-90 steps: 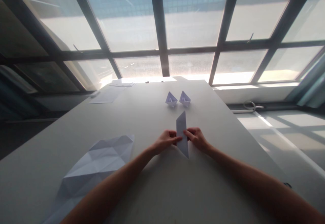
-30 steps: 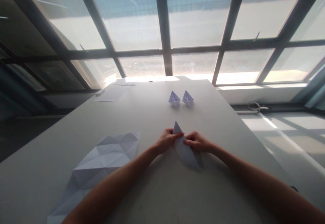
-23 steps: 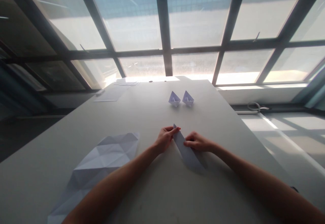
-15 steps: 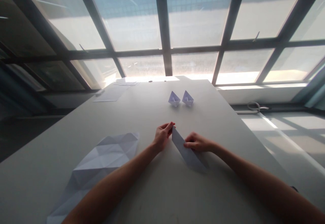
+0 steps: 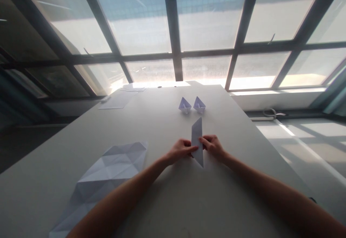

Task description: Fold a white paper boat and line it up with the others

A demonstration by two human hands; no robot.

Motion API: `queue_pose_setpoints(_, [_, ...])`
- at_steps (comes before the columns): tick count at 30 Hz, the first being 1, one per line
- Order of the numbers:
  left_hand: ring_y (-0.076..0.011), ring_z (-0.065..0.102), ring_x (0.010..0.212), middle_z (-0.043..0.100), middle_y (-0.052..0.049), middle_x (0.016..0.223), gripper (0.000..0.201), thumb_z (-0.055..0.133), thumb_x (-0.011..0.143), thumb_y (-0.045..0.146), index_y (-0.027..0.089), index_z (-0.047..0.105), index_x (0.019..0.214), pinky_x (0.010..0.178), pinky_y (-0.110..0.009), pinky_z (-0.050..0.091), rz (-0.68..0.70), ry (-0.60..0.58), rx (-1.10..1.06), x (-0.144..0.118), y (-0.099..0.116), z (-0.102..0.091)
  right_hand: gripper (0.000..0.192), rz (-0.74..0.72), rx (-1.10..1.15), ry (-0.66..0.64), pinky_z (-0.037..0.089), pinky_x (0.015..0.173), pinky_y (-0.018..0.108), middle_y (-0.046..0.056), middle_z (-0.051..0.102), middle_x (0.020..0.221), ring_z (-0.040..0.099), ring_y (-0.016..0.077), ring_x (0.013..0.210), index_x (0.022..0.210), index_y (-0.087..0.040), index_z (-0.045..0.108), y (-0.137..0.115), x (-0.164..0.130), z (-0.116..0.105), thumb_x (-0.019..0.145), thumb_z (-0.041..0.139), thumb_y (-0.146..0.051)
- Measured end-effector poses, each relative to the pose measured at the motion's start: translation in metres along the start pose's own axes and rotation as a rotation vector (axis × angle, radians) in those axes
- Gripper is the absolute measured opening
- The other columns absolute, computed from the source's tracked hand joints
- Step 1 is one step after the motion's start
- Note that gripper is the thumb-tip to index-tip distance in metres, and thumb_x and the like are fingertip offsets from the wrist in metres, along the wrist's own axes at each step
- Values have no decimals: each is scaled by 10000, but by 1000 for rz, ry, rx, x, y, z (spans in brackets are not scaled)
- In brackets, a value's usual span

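Observation:
A folded sheet of white paper (image 5: 197,135), long and narrow with slanted ends, is held nearly upright above the table. My left hand (image 5: 181,149) pinches its left edge, thumb on the near face and the other fingers behind. On the opposite edge my right hand (image 5: 212,145) grips the same paper, slightly higher, its thumb also on the near face. Beyond the hands stand two small folded paper boats (image 5: 185,105) side by side. A large creased sheet of paper (image 5: 113,162) lies to the left, partly covered by my left forearm.
The white table (image 5: 162,122) stretches away to tall windows with dark frames (image 5: 177,65). Flat paper sheets (image 5: 115,101) lie at its far left corner. A pale cable (image 5: 270,113) rests near the wall, off the table's right side.
The folded paper has swung from slanting down to the right to nearly upright. My left hand has shifted from its upper end down to the left edge; my right hand moved up slightly.

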State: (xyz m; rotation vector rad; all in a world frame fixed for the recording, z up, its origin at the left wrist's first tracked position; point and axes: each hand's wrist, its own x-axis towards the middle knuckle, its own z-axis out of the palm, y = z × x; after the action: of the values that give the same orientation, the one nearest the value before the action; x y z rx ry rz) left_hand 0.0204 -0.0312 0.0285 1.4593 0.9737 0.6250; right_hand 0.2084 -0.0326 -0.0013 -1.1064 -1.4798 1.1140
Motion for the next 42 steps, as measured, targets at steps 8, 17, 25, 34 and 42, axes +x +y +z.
queue_pose_setpoints(8, [-168,620,573,700,-82,676,422,755,662,530,116,696,714,542,-248,437,-53,-117,-33,0,4,-2,452,50,110,180,239,432,250,-21,429,489,350,105,463,552,-184,503,2,4,0,801,565,-556])
queue_pose_setpoints(17, [-152,626,578,713,-104,725,425,705,730,523,102,718,790,527,-224,443,-66,-99,13,-2,3,6,472,57,162,134,244,414,240,-23,441,466,365,95,435,536,-183,490,-3,0,7,791,594,-567])
queue_pose_setpoints(25, [-155,630,569,724,-118,716,361,753,682,466,109,708,701,523,-229,452,-98,-113,38,-2,1,8,484,7,168,282,296,441,255,-1,484,484,407,114,455,560,-188,518,1,2,7,807,556,-602])
queue_pose_setpoints(34, [-126,575,514,666,-62,616,326,714,722,447,122,681,709,483,-215,412,-44,-35,2,-1,-3,4,406,4,291,478,286,428,257,-24,439,506,389,111,462,578,-206,479,9,16,-13,800,583,-530])
queue_pose_setpoints(42, [-159,634,801,623,-84,1040,381,670,799,400,177,636,1107,671,-254,523,337,412,-3,11,-14,4,442,57,23,231,274,396,237,-19,466,425,393,101,388,520,-184,507,3,1,6,825,559,-500])
